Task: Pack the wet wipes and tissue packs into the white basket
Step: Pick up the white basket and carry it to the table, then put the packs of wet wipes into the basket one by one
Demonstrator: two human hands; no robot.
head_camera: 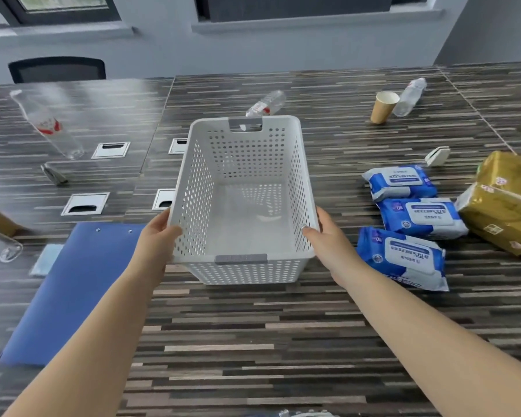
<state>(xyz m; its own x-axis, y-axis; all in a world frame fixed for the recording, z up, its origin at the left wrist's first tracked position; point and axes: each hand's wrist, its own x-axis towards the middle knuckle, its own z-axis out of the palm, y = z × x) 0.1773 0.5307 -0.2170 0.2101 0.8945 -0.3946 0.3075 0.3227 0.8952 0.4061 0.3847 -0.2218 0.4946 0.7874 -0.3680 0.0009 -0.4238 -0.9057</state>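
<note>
My left hand (158, 233) and right hand (324, 233) grip opposite rims of the white basket (244, 224). Wet wipes (403, 257) lie just right.

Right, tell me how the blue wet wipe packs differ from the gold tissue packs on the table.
The blue wet wipe packs are flat, with white label flaps; the gold tissue packs are bulkier and blockier. The wipes lie nearer the white perforated basket; the tissues sit farther right, near the picture's edge. Three wipe packs lie in a row; the tissue packs are piled together. All remain outside the basket.
</note>
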